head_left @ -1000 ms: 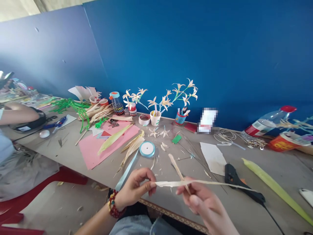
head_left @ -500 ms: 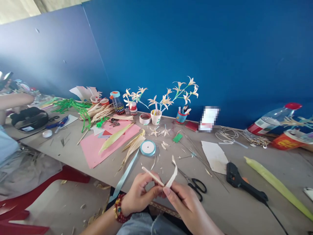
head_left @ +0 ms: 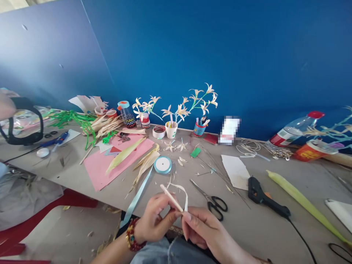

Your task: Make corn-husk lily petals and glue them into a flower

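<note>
My left hand (head_left: pixel 155 217), with a beaded bracelet at the wrist, pinches a thin pale stick (head_left: pixel 171 197) that slants up and left. At the stick's lower end, the thumb and fingers of my right hand (head_left: pixel 205 224) pinch a narrow whitish strip (head_left: pixel 186 198), which looks like corn husk. The strip arches up and left behind the stick. Both sets of fingertips meet there, hiding how strip and stick join. Black-handled scissors (head_left: pixel 216 205) lie on the table beyond my right hand. Past my left hand lies a spool of light blue ribbon (head_left: pixel 162 165), its tail running toward me.
A black glue gun (head_left: pixel 266 201) and a green corn husk (head_left: pixel 302 200) lie at right. Pink paper (head_left: pixel 95 165) is at left. Husk flowers stand in a white cup (head_left: pixel 172 130) by the blue wall. At far left, a person's hand (head_left: pixel 7 106) is near a black strapped object (head_left: pixel 23 141).
The strip has swung from standing upright to curving left behind the stick. My view has turned slightly right. At far left, the black strapped object has been lifted and tilted.
</note>
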Tool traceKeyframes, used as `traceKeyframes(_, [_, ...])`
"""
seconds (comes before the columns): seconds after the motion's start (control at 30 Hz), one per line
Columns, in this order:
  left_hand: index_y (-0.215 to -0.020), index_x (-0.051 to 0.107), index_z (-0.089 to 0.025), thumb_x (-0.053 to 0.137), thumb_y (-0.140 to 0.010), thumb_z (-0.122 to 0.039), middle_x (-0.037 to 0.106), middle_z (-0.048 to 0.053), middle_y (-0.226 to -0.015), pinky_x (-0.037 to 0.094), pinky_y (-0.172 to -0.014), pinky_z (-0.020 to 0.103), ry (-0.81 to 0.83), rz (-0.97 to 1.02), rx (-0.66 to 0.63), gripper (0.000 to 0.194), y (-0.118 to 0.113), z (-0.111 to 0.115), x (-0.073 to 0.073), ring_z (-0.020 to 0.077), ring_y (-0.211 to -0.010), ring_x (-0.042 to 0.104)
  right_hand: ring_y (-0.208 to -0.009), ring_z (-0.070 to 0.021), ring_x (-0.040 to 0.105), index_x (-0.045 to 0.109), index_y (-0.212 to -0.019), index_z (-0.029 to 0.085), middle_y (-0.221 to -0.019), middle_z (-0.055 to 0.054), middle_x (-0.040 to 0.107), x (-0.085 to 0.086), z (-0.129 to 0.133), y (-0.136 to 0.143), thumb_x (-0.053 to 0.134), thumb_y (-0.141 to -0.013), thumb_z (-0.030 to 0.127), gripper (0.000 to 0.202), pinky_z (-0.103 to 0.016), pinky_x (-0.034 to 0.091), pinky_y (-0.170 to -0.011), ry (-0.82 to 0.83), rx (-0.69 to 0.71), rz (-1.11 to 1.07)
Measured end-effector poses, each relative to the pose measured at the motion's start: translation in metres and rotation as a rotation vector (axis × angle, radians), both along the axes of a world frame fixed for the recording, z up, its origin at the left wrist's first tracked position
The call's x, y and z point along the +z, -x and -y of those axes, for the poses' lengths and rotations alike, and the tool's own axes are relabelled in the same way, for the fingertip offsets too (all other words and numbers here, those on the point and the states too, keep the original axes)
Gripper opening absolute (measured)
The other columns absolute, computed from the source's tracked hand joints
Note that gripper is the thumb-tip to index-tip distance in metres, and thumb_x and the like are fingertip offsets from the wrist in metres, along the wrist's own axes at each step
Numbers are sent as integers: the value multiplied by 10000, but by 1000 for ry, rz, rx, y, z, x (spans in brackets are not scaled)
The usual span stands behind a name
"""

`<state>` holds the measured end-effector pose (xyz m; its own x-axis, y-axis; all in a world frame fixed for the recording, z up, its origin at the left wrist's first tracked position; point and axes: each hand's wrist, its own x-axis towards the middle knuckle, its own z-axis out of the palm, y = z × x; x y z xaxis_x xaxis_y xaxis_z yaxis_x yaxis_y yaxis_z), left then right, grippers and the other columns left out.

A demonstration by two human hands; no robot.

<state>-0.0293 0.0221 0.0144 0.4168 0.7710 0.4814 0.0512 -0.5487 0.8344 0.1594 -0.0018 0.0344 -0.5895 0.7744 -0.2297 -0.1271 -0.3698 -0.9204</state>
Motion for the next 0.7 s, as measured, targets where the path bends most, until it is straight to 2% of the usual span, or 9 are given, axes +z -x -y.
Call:
traceKeyframes(0.07, [-818, 579, -175, 551, -945, -252, 581, 19, -691, 417, -655, 262, 14, 5, 0, 150, 1, -1, -1, 147, -662, 517, -411, -46, 130, 533, -657, 162, -476, 116, 245, 0, 0, -1, 594, -891, 618, 516, -212, 74, -386, 133, 16, -93])
traceKeyframes(0.13, [-819, 593, -173, 567, -942, -258, 594, 22, -687, 422, -660, 263, 34, 5, 0, 151, 3, -1, -4, 150, -667, 529, -390, -36, 106, 546, -651, 155, -450, 127, 240, 0, 1, -2, 622, -875, 609, 513, -206, 57, -376, 187, 29, -147])
traceKeyframes(0.27, [-803, 610, -169, 570, -947, -304, 617, 32, -686, 436, -677, 272, 63, -18, -22, 201, 5, 0, -9, 158, -675, 548, -346, -25, 108, 565, -642, 146, -406, 131, 271, 1, 1, -6, 649, -847, 622, 525, -203, 53, -358, 229, 59, -170])
traceKeyframes(0.47, [-753, 591, -166, 565, -954, -316, 592, 10, -653, 421, -647, 245, 141, -28, -62, 252, 10, -2, -8, 133, -636, 539, -345, -29, 131, 561, -632, 147, -416, 117, 302, 4, 2, -16, 643, -850, 610, 518, -211, 60, -357, 228, 71, -186])
traceKeyframes(0.57, [-764, 589, -165, 579, -949, -308, 590, 2, -658, 424, -636, 234, 236, -3, -71, 234, 11, -2, -13, 122, -621, 533, -384, -50, 165, 580, -665, 143, -439, 104, 298, 11, 0, -20, 556, -907, 612, 528, -214, 101, -378, 115, 80, -110])
traceKeyframes(0.7, [-814, 596, -169, 580, -952, -330, 591, -1, -692, 436, -626, 235, 356, 63, 10, 212, 8, 4, -22, 115, -605, 521, -587, -96, 351, 604, -828, 152, -658, 38, 425, 19, -1, -14, 492, -966, 570, 454, -214, 286, -535, -298, -15, 213])
